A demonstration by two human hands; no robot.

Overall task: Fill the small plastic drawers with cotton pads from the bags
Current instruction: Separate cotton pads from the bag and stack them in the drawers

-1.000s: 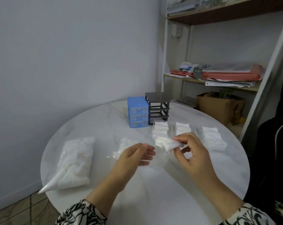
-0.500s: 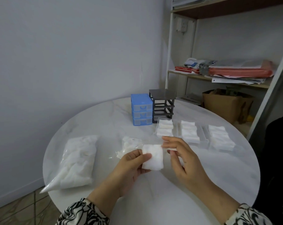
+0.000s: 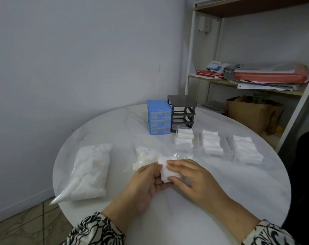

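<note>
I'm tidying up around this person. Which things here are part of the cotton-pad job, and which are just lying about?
Part of the job:
- cotton pads held in both hands
- full bag
- opened bag
- three clear drawers
- grey frame

Lying about:
- blue drawer unit
- shelf papers
- cardboard box

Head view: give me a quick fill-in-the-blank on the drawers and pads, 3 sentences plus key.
1. Both hands, left hand and right hand, hold one white ____ between them.
2. The black frame beside the blue drawer unit has ____ drawers in it.
3. The number of clear drawers lying on the table with pads inside is ____.

Missing words: cotton pad; no; three.
</note>
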